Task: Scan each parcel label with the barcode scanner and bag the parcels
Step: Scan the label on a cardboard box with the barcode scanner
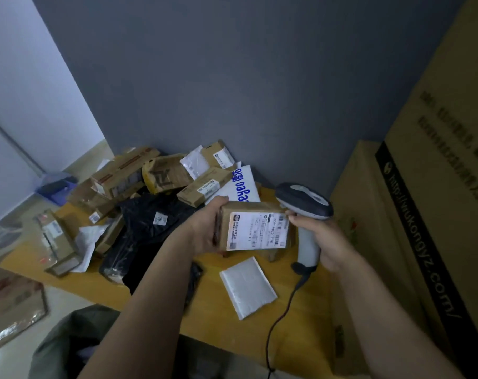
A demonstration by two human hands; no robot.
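Observation:
My left hand [205, 228] grips a small brown cardboard parcel [255, 214] by its left end and holds it above the table. Its white barcode label [258, 231] faces up toward me. My right hand [322, 242] is wrapped around the handle of a grey barcode scanner [304, 203]. The scanner's dark head sits just right of the parcel's top right corner, almost touching it. The scanner's black cable [283, 318] runs down over the table's front edge.
A heap of cardboard parcels [128, 176] and a white mailer with blue print [243, 187] fill the back of the yellow table [300, 310]. Black plastic bags [153, 222] lie in the middle, a flat white pouch [247, 287] near the front. Large cartons [423, 214] wall the right.

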